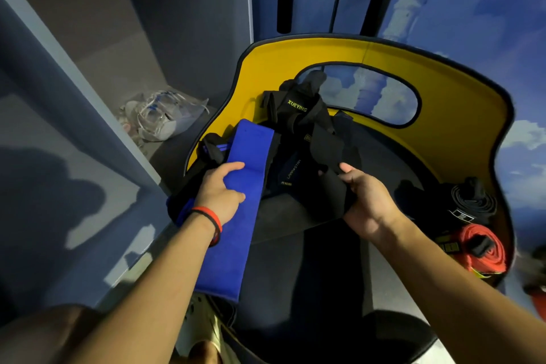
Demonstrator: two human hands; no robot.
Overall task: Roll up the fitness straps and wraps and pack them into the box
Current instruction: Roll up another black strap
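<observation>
While your left hand (220, 190) curled round the long blue wrap (233, 245) at the left of the yellow-walled box (461, 103), your right hand (366, 201) pinched a black wrap (331, 180) beside it, in front of a tangled black pile (295, 118), with a rolled black strap (472, 201) and a rolled red strap (487, 248) lying at the right wall.

Wrap (236, 216) left on seat (310, 263); strap pile (298, 127) behind; 2 rolls (472, 204) right, seemingly.
</observation>
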